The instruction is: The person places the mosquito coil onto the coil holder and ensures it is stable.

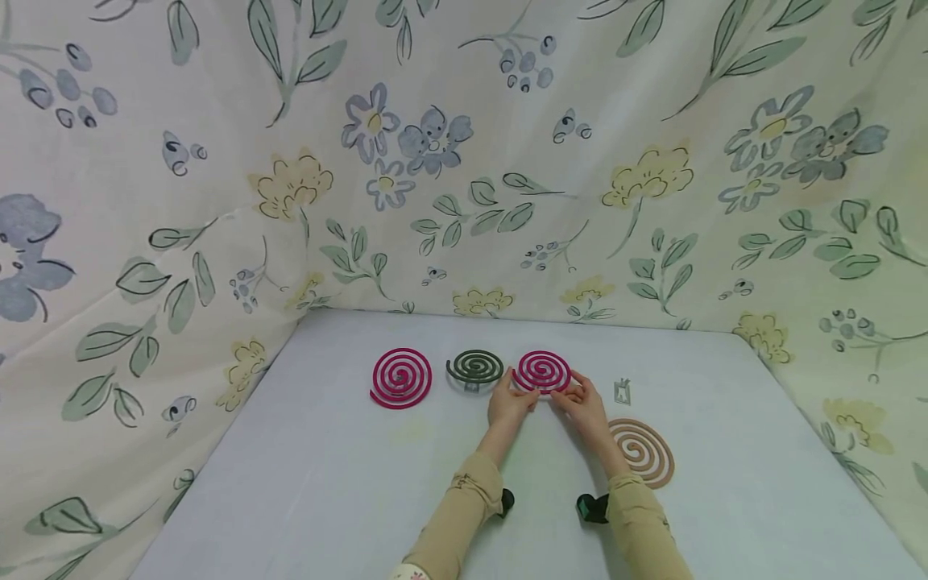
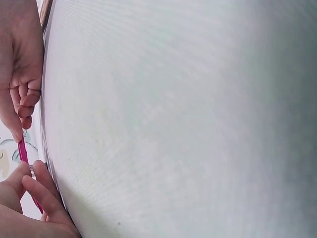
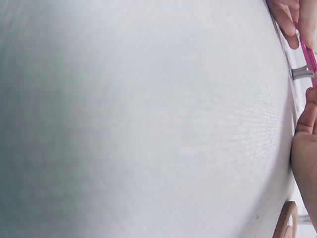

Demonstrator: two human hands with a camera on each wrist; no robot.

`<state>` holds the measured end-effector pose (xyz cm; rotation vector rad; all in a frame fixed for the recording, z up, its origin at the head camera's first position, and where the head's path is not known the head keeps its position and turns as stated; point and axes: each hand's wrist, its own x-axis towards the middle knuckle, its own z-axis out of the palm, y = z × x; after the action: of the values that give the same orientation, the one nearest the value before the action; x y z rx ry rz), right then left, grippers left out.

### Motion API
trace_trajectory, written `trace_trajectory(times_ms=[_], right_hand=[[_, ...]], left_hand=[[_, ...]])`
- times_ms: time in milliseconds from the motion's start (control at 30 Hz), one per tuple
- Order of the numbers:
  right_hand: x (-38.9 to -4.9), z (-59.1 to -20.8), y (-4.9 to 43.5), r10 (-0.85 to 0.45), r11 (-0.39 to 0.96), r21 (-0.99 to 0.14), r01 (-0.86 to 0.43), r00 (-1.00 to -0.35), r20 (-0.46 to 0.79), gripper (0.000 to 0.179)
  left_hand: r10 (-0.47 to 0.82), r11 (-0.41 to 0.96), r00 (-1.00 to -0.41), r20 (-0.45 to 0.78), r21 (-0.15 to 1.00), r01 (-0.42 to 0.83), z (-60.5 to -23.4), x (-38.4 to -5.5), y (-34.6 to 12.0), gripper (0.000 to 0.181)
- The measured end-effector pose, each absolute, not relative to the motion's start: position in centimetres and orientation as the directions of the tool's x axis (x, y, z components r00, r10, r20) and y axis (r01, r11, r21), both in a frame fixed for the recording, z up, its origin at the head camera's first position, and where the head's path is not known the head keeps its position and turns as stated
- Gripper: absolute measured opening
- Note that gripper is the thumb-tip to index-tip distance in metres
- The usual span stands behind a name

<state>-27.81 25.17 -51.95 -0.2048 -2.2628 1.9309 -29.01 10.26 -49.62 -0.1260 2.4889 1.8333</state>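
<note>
A pink mosquito coil [image 1: 541, 370] is held level between both hands at the far part of the table. My left hand [image 1: 509, 403] pinches its near-left edge; my right hand [image 1: 586, 409] grips the near-right edge. Seen edge-on in the right wrist view, the pink coil's rim [image 3: 309, 54] lies over a small metal stand [image 3: 301, 73] that stands on the table. Just left of my left hand, a dark green coil [image 1: 476, 366] rests raised on its own metal stand [image 1: 471, 387]. Farther left is a second pink coil [image 1: 400, 378].
A brown coil [image 1: 634, 448] lies beside my right forearm, partly covered by it. Behind it, a flat metal stand [image 1: 622, 391] lies on the white table [image 1: 326, 483]. Floral cloth [image 1: 493, 234] hangs along the table's back and sides.
</note>
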Motion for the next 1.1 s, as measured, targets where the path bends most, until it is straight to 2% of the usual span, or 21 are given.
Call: trace_trajectory(times_ms=[900,1100], right_hand=[[-27.69,-51.98,25.03,0.247,0.215,-0.976,0.019,-0.968,0.035,0.066],[-27.46,-51.24,24.99,0.236,0.175,-0.984,0.042,-0.972,0.000,0.068]], left_hand=[[-0.029,0.237,-0.997,-0.075,0.968,-0.080,-50.25,-29.42,10.33,0.074],[-0.037,0.229,-0.996,-0.086,0.969,-0.092,-50.15,-29.42,10.38,0.075]])
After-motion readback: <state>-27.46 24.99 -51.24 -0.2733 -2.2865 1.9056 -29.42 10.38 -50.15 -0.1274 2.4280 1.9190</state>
